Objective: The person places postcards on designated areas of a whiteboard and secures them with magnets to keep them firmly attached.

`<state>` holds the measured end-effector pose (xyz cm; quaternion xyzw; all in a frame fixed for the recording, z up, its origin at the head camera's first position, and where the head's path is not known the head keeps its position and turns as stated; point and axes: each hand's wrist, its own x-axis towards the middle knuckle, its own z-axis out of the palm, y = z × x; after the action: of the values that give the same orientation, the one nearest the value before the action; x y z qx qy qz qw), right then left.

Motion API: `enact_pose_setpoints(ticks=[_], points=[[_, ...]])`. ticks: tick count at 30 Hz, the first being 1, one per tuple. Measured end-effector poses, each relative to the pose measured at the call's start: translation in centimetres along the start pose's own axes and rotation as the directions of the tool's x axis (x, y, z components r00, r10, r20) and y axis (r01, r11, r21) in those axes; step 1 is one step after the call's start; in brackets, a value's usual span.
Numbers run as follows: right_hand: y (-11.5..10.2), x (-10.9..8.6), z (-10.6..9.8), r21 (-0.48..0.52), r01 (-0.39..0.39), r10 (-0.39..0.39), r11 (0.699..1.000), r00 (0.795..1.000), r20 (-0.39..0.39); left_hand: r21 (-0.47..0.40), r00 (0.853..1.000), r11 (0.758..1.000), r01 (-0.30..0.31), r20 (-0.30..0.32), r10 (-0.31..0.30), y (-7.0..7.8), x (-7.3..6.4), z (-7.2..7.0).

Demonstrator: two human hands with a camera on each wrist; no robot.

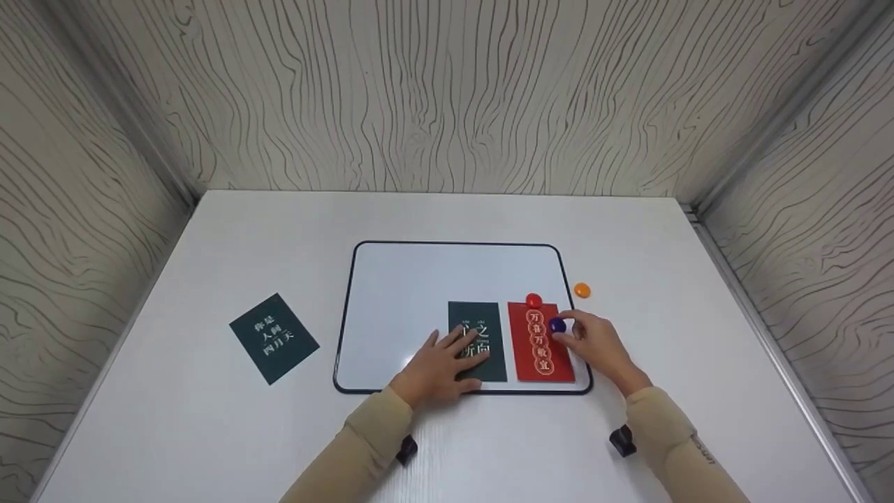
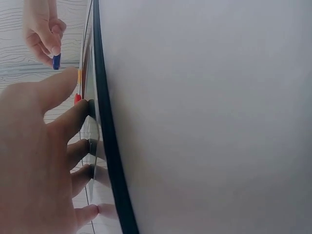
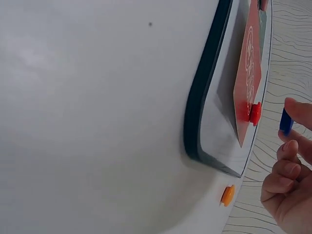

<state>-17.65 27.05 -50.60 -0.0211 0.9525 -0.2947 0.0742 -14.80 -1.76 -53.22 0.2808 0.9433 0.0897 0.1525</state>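
My left hand (image 1: 438, 368) lies with spread fingers over a dark green card (image 1: 494, 363) on the whiteboard (image 1: 398, 293); in the left wrist view its fingertips touch the surface. Between thumb and fingers, my right hand (image 1: 599, 342) pinches a blue round magnet (image 1: 557, 325), held above the board in the right wrist view (image 3: 286, 122). Below it in the head view is a red card (image 1: 520, 349) with gold lettering, at the board's right side. A red magnet (image 1: 533, 300) sits on that card's top edge. The green card's lower left part is hidden under my left hand.
An orange magnet (image 1: 582, 290) lies on the white table (image 1: 279, 237) just right of the board. Another dark green card (image 1: 274, 339) lies tilted to the left of the board. Patterned panels (image 1: 433, 98) enclose the table at the back and sides.
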Motion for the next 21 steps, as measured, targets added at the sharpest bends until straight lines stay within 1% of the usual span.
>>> enact_pose_setpoints(ticks=[6, 11, 14, 18, 21], points=[[-1.1, 0.0, 0.4, -0.017, 0.053, -0.053, 0.998, 0.998, -0.015, -0.011, 1.000, 1.000, -0.004, -0.007, 0.004, 0.1, -0.2, -0.1], [-1.9, 0.2, 0.8, -0.028, 0.063, -0.063, 0.998, 0.998, -0.005, -0.033, 1.000, 0.999, -0.007, -0.019, 0.006, 0.2, -0.3, -0.1], [-2.2, 0.3, 1.0, -0.022, 0.055, -0.055, 0.998, 0.998, 0.003, -0.032, 1.000, 0.999, -0.008, -0.023, 0.007, 0.2, -0.2, -0.2], [-2.6, 0.4, 1.1, -0.018, 0.051, -0.051, 0.999, 0.999, 0.009, -0.016, 1.000, 1.000, -0.007, -0.020, 0.007, 0.1, -0.2, -0.1], [-2.9, 0.4, 1.2, -0.018, 0.065, -0.065, 0.998, 0.998, 0.011, 0.000, 1.000, 1.000, 0.001, -0.016, -0.001, 0.1, -0.1, 0.0]])
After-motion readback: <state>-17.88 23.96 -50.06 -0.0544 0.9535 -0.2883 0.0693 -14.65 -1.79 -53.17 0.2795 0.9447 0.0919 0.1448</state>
